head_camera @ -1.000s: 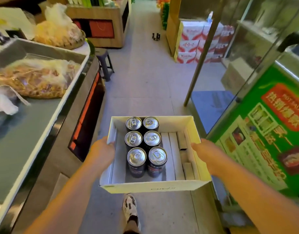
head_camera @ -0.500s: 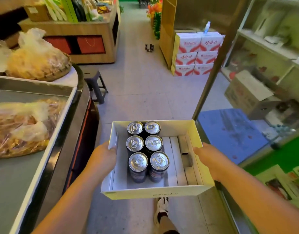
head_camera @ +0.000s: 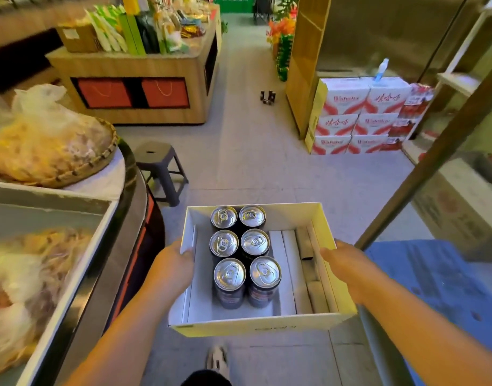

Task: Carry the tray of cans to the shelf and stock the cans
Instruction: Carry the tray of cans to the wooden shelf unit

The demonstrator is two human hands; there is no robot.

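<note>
Since both hands clamp the tray's [head_camera: 256, 325] long edges, left hand [head_camera: 173, 263] opposite right hand [head_camera: 343, 263], the six cans [head_camera: 244, 254] by the left edge ride level.

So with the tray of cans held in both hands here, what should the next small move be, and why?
Probably keep walking forward along the grey floor aisle. The left hand and right hand grip opposite sides of the white cardboard tray, six silver-topped dark cans stand upright inside, and no shelf is within reach yet.
</note>
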